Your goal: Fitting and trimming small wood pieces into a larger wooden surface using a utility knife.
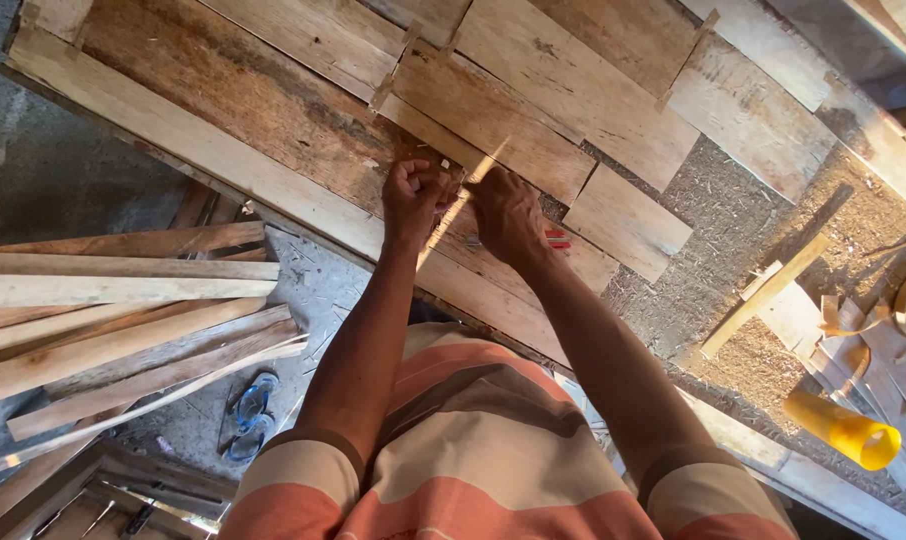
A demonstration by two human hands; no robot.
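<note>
Both fists closed on a thin wooden strip (460,205) at the near edge of the plank worktop (273,120): left hand (416,192) clenched beside it, right hand (506,212) gripping from the other side, apparently to steady it against the boards. Red-handled tool (557,239) just beyond the right hand. Yellow cone-shaped container (845,430) lying toward the right edge, among offcuts; no label legible. Stacked timber slats (113,300) off to the left.

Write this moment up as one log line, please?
left hand: fist closed on thin wood strip | right hand: gripping same strip | under: wooden planks | nearby: yellow tube
</note>
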